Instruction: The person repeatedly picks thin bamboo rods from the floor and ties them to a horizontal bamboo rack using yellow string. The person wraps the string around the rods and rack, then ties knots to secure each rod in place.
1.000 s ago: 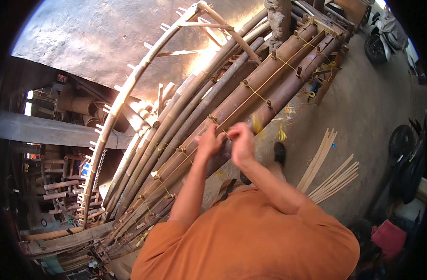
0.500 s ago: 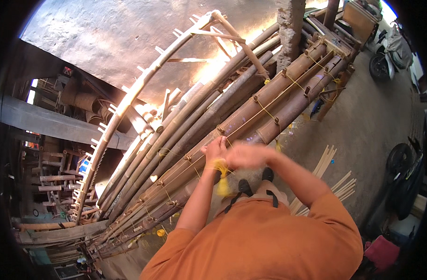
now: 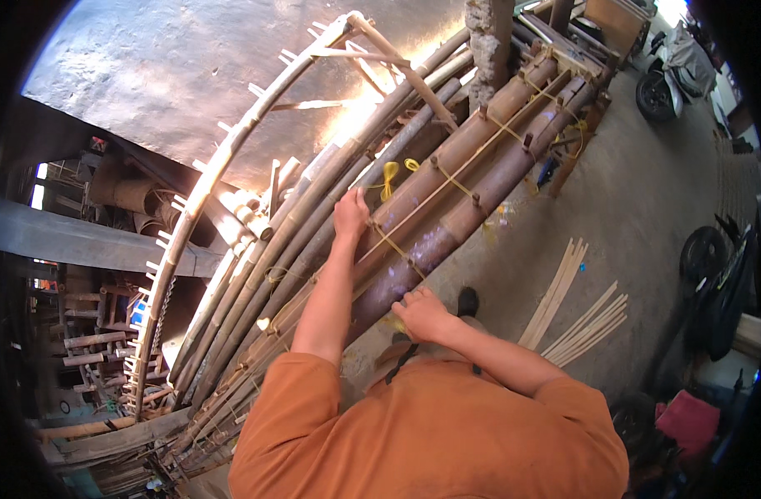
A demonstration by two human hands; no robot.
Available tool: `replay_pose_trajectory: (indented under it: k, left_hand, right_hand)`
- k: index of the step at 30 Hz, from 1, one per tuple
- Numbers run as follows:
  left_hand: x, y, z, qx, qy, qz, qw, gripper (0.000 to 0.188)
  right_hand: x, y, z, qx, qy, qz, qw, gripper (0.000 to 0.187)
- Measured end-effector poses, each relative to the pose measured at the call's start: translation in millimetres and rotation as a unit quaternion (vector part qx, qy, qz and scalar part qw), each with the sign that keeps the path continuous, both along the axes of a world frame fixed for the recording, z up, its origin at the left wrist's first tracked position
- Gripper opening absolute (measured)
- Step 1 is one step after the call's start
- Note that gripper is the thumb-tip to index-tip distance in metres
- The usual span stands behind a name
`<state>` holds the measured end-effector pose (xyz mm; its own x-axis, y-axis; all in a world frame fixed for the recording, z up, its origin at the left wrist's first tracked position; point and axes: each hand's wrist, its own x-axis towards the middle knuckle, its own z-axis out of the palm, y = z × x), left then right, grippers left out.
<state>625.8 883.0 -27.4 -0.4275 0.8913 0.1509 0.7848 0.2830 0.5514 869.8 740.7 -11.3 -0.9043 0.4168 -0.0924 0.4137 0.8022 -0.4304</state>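
Two thick brown bamboo poles (image 3: 447, 226) lie side by side, with a thin strip between them. Short pegs stand in them, and yellow cord (image 3: 455, 180) crosses from peg to peg. My left hand (image 3: 351, 214) is closed at the far pole's outer side; whatever is in its fingers is too small to make out. Just beyond its fingertips is a looped bundle of yellow cord (image 3: 387, 180). At the near pole's front side, my right hand (image 3: 420, 314) has its fingers curled together. A little yellow shows under them, but the grip itself is hidden.
Further long bamboo poles (image 3: 314, 200) lie behind, against the wall. A curved bamboo frame with pegs (image 3: 230, 150) rises at the left. Pale split strips (image 3: 555, 291) lie on the floor at the right. A covered motorbike (image 3: 671, 79) stands far right, near a rough post (image 3: 488, 50).
My hands have parted: the left moved to the far side of the poles, the right down to the near side. The yellow bundle went from below my hands to beyond the far pole.
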Motion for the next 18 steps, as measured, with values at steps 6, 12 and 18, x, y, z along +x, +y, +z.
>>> replay_pose_trajectory:
  k: [6, 12, 18]
  left_hand:
    - [-39, -112, 76, -0.065, 0.000, -0.007, 0.998, 0.039]
    - [-65, -244, 15, -0.140, -0.092, -0.136, 0.977, 0.039]
    - [-37, -238, 18, -0.031, -0.093, -0.053, 0.994, 0.031]
  right_hand:
    - [-43, -92, -1, -0.619, 0.165, -0.172, 0.749, 0.029]
    - [-155, -84, 35, -0.554, 0.648, -0.368, 0.373, 0.019]
    - [-226, 10, 83, -0.122, 0.239, -0.160, 0.950, 0.039]
